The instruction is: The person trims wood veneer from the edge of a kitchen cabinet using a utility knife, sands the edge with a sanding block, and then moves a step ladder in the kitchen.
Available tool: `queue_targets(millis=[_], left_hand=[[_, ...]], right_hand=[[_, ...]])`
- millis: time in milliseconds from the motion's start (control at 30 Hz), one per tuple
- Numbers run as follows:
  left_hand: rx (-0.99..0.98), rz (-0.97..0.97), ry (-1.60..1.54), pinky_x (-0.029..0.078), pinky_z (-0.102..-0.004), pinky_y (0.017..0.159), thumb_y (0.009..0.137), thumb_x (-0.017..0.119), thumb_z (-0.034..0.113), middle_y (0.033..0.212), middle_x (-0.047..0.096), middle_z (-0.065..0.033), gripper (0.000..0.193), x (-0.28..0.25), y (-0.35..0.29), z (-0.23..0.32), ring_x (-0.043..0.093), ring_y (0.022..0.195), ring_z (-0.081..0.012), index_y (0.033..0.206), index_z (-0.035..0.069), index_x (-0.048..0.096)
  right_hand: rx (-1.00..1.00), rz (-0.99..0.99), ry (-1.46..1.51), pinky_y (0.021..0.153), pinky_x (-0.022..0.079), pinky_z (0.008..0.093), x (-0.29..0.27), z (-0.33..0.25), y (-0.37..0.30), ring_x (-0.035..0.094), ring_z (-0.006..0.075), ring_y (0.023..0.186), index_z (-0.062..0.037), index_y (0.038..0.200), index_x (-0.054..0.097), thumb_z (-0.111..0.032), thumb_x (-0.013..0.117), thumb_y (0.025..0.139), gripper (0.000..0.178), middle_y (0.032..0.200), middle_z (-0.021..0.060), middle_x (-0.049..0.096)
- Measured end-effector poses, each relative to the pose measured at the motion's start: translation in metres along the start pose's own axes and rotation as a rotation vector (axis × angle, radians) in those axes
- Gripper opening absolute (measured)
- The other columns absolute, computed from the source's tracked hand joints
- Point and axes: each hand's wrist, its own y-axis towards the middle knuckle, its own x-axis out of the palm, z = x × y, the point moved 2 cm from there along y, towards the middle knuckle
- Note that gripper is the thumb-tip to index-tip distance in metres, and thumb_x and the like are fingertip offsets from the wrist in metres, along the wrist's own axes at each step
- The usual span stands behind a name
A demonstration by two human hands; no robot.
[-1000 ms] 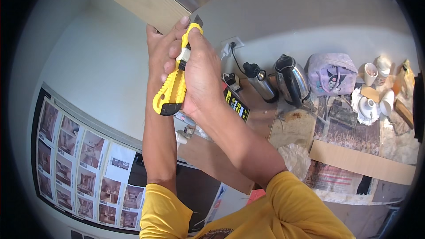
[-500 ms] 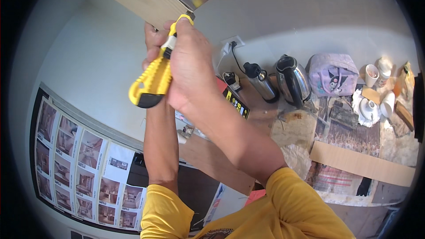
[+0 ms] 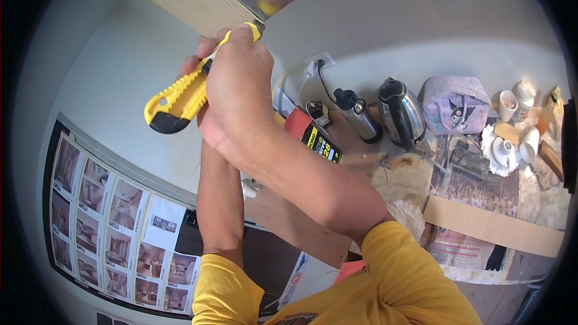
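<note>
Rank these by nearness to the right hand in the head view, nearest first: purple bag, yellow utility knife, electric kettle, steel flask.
1. Yellow utility knife: gripped in the right hand.
2. Steel flask: right of the hand.
3. Electric kettle: just right of the flask.
4. Purple bag: right of the kettle.

Apparently a makeshift workshop corner; utility knife; wood strip; kettle; photo board
</note>
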Motion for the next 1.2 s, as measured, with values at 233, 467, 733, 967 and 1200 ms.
queue_targets(millis=[233,467,733,967,1200], left_hand=[[-0.002,-0.002,-0.002,0.049,-0.032,0.083,0.082,0.074,0.016,0.105,0.059,-0.009,0.05,0.007,-0.001,0.0,0.059,0.094,-0.0179,0.121,0.002,0.046],[-0.021,0.007,0.02,0.049,-0.0323,0.084,0.084,0.073,0.016,0.105,0.058,-0.0085,0.047,0.004,-0.005,0.003,0.059,0.094,-0.0176,0.12,0.002,0.047],[-0.063,0.016,0.056,0.049,-0.0326,0.084,0.085,0.071,0.016,0.105,0.058,-0.0078,0.043,0.004,0.004,0.003,0.058,0.094,-0.0172,0.119,0.003,0.048],[-0.076,0.035,0.036,0.049,-0.0329,0.084,0.086,0.07,0.017,0.105,0.058,-0.0073,0.04,0.0,-0.01,-0.001,0.058,0.094,-0.0168,0.118,0.003,0.049],[-0.101,0.029,0.058,0.049,-0.0332,0.085,0.087,0.068,0.017,0.104,0.058,-0.0067,0.037,0.003,-0.012,0.002,0.058,0.094,-0.0165,0.117,0.004,0.05]], right_hand=[[-0.004,0.047,0.164,0.074,0.044,0.0382,0.014,-0.008,0.004,0.056,0.0203,0.069,-0.0151,0.1,0.036,-0.032,0.024,0.104,0.021,0.082,0.0028,0.053],[0.009,0.103,0.28,0.08,0.044,0.0399,0.027,-0.006,0.009,0.058,0.0214,0.077,-0.0108,0.094,0.042,-0.035,0.023,0.104,0.032,0.088,0.005,0.054],[-0.091,0.095,0.132,0.072,0.048,0.039,0.023,-0.009,0.011,0.057,0.0225,0.074,-0.0094,0.098,0.038,-0.028,0.027,0.103,0.022,0.084,0.008,0.052],[-0.036,0.006,0.009,0.054,0.048,0.0345,-0.001,0.002,-0.022,0.054,0.0197,0.057,-0.0067,0.107,0.04,-0.03,0.027,0.104,0.027,0.079,0.0074,0.051],[-0.152,-0.134,-0.175,0.047,0.048,0.0316,-0.009,0.001,-0.023,0.055,0.0185,0.05,-0.0034,0.109,0.042,-0.032,0.027,0.104,0.033,0.068,0.0067,0.05]])
